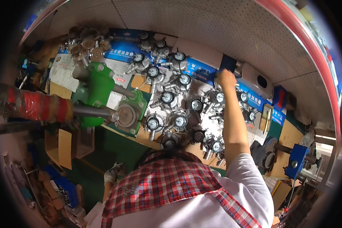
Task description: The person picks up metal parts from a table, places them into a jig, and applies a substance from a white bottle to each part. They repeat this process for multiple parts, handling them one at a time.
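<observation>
The right grip, a bare hand on an outstretched arm, is at the far side of the worktop, its fingers bent downward; how far it is closed, and whether it has hold of anything, cannot be told from above. The nearest silver metal unit, with a round, black-rimmed face, sits just on the near side of that hand. The left grip, in a white glove, is low beside the body, off the worktop's near edge. A greyish piece shows at its fingers (too small to make out), so its closure cannot be told either.

More such units stand close together across the middle of the worktop, mostly to the left of the right forearm, over blue-and-white printed sheets. To their left stands a green machine with a handle wrapped in red and brown tape; behind it is a cluster of round metal parts. On the right are a grey rounded housing, a small yellowish tray and a blue clamp-like fixture. A red checked apron covers the person's upper back.
</observation>
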`<action>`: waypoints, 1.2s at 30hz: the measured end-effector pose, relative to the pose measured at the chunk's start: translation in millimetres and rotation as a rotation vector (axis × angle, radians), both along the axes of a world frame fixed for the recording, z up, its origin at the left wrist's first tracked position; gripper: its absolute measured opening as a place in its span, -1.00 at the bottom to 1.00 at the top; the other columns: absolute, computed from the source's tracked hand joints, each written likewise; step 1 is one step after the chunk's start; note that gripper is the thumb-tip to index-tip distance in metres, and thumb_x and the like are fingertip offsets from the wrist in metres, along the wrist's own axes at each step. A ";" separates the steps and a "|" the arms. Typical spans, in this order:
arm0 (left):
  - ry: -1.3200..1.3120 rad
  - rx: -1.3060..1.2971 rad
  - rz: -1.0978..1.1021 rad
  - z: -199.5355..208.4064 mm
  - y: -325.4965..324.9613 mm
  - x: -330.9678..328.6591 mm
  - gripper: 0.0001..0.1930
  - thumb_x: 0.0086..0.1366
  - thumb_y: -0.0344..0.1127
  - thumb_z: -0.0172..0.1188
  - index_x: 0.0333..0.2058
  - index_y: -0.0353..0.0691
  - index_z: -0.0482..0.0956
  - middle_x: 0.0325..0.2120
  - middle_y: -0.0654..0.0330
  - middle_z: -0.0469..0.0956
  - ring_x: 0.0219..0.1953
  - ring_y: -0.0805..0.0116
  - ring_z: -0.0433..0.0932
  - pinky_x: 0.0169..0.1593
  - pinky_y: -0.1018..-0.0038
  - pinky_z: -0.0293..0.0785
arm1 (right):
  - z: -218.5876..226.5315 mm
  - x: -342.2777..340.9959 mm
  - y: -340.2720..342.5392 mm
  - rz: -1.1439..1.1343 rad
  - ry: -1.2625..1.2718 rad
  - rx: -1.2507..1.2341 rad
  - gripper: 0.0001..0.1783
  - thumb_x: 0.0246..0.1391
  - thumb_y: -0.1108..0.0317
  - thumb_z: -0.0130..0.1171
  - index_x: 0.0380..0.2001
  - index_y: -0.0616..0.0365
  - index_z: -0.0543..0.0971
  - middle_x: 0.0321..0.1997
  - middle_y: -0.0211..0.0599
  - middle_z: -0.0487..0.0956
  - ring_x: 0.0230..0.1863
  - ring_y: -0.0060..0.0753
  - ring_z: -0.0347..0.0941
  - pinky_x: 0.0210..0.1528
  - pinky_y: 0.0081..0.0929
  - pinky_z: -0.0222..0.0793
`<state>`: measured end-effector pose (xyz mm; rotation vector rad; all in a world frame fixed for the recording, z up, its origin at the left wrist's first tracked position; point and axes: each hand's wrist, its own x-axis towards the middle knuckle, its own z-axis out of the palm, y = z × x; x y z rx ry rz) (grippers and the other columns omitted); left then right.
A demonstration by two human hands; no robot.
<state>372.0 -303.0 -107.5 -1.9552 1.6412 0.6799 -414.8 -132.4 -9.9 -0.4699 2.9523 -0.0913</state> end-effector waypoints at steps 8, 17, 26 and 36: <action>0.094 -0.088 0.049 39.5 3.3 -41.6 -0.61 0.38 -0.07 0.02 -0.18 -0.28 0.64 -0.41 -0.04 0.67 -0.40 0.13 0.70 -0.37 0.27 0.60 | -38.7 21.6 -185.8 0.550 0.043 -0.090 -0.17 -0.06 -0.06 0.34 0.32 -0.34 0.30 0.27 0.02 0.37 0.30 0.14 0.26 0.30 -0.06 0.24; -0.018 -0.008 0.132 12.5 52.4 37.5 -0.60 0.39 -0.07 0.02 -0.26 -0.33 0.64 -0.46 -0.05 0.66 -0.44 0.15 0.70 -0.41 0.28 0.60 | -57.6 -19.9 -133.4 0.199 -0.131 -0.062 -0.39 0.00 0.14 0.26 0.18 -0.24 0.46 0.19 0.00 0.41 0.17 0.16 0.40 0.16 -0.09 0.41; 0.036 0.062 0.163 14.5 27.4 -1.3 -0.57 0.41 -0.07 0.02 -0.34 -0.38 0.63 -0.52 -0.06 0.65 -0.48 0.16 0.70 -0.46 0.28 0.59 | -46.5 -40.1 -143.8 0.274 0.245 0.195 -0.51 0.15 0.06 0.18 0.15 -0.15 0.50 0.13 0.02 0.46 0.22 0.15 0.32 0.11 0.06 0.28; -0.074 -0.024 0.047 12.8 57.1 53.0 -0.62 0.37 -0.08 0.00 -0.22 -0.27 0.66 -0.30 -0.17 0.65 -0.21 -0.04 0.66 -0.19 0.15 0.60 | -76.4 -0.5 -328.9 0.575 -0.114 -0.161 -0.21 -0.13 0.06 0.42 0.24 -0.31 0.39 0.30 0.04 0.24 0.21 0.27 0.33 0.19 0.02 0.35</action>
